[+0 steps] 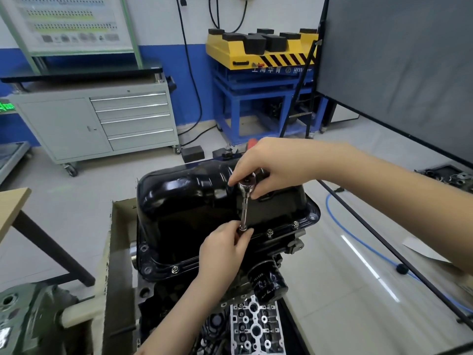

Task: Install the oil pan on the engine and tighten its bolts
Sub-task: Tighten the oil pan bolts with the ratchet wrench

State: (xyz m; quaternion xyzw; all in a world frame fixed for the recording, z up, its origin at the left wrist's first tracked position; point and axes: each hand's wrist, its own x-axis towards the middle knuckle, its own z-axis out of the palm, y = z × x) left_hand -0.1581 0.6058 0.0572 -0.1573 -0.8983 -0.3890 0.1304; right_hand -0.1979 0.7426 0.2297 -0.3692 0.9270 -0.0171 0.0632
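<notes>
— Where's the oil pan (194, 201)?
— Seated on the engine (289, 242). My right hand (266, 167) grips the ratchet (247, 181); my left hand (225, 249) pinches its socket (242, 228) on the flange bolt.
— Advice?
— Keep the extension square, snug gently.

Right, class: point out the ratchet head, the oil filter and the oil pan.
ratchet head (247, 183), head view, on its round chrome top.
oil filter (267, 283), head view, on its black side wall.
oil pan (179, 198), head view, on its glossy domed top.
</notes>
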